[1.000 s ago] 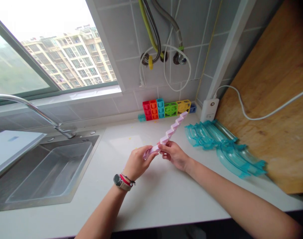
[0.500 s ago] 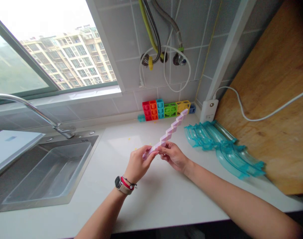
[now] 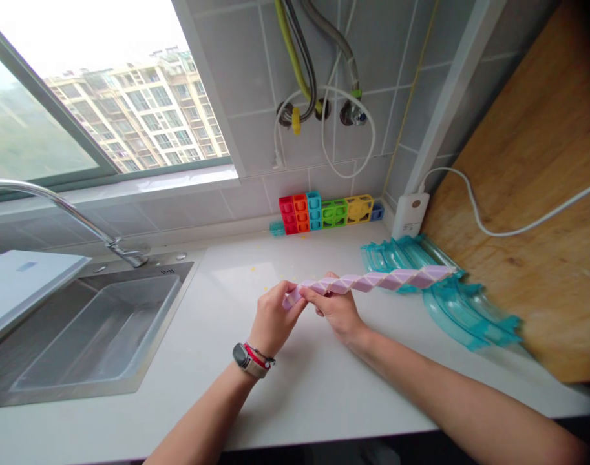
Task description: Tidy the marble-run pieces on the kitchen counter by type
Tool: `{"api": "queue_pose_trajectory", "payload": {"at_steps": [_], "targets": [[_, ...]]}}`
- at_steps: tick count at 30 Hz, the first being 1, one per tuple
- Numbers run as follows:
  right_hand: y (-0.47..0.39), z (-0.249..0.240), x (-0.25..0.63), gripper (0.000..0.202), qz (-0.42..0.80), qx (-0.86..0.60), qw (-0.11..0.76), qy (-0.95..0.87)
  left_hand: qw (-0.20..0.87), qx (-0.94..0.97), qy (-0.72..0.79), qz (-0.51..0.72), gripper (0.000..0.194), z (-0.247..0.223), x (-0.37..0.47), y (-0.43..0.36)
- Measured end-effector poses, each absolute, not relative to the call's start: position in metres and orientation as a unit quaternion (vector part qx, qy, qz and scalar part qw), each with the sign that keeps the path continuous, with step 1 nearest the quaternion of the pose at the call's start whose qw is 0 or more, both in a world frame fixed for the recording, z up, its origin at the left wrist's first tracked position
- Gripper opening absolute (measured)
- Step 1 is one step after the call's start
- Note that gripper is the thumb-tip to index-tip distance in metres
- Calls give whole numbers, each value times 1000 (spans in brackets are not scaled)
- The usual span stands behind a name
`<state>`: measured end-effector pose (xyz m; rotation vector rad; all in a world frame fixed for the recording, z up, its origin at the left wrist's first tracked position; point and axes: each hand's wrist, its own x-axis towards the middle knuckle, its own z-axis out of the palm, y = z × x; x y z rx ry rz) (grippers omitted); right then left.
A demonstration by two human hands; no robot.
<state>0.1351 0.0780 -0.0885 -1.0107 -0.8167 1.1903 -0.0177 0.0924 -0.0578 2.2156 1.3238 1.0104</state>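
A long pale-purple snake puzzle (image 3: 386,280), made of wedge-shaped segments, is held above the white counter (image 3: 217,336). My left hand (image 3: 274,316) pinches its near end between thumb and fingers. Just to the right, my right hand (image 3: 337,310) grips the puzzle close to that same end, thumb on top. From there the zigzag strip stretches rightward, its far end in front of the clear teal plastic pieces (image 3: 469,316). The fingertips partly hide the segments between the hands.
Colourful toy blocks (image 3: 314,212) stand in a row against the tiled wall. A white charger (image 3: 411,214) with a cable is beside the wooden board (image 3: 527,213) at right. On the left are a sink (image 3: 144,361) and a faucet (image 3: 72,213).
The puzzle's long free part has swung from pointing up and away to pointing right, over the teal pieces. Both hands keep hold near the same end, and the right hand has turned slightly.
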Motion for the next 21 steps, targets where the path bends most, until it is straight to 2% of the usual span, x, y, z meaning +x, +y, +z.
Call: {"api": "queue_pose_trajectory", "payload": {"at_steps": [7, 12, 16, 18, 21], "targets": [[88, -79, 148, 44, 497, -451, 633, -385, 227, 801, 468, 296, 25, -54, -23, 98], [94, -77, 156, 41, 513, -450, 592, -430, 261, 803, 461, 272, 32, -55, -26, 101], [94, -75, 163, 33, 462, -462, 580, -487, 278, 810, 444, 262, 31, -52, -25, 98], [95, -76, 165, 37, 449, -476, 572, -495, 255, 826, 430, 259, 28, -50, -23, 94], [98, -80, 166, 51, 494, -491, 553, -458, 227, 849, 407, 252, 25, -52, -20, 90]]}}
